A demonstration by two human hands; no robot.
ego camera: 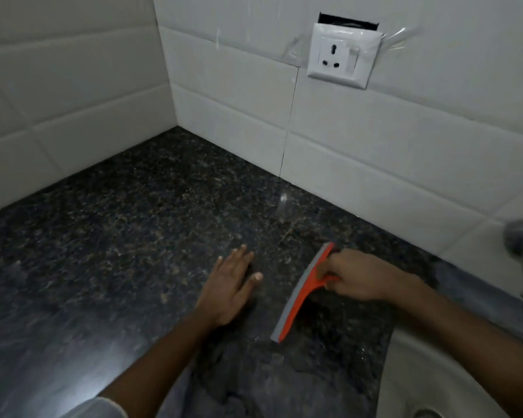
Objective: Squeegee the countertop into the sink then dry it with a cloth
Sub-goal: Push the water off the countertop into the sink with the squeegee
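Gripping squeegee point(299, 292) in right hand point(357, 274), sink point(441, 378) beside, socket point(341, 54) above

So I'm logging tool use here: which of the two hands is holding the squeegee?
The right hand grips the orange squeegee by its handle, blade on the countertop. The left hand lies flat and empty beside it.

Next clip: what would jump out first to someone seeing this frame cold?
The orange squeegee with a grey blade stands out at lower centre on the dark speckled granite countertop, gripped by the right hand. The left hand lies flat and open on the stone just left of it. Up on the white tiled wall, a white socket with switch catches the eye, and the white sink rim curves in at lower right.
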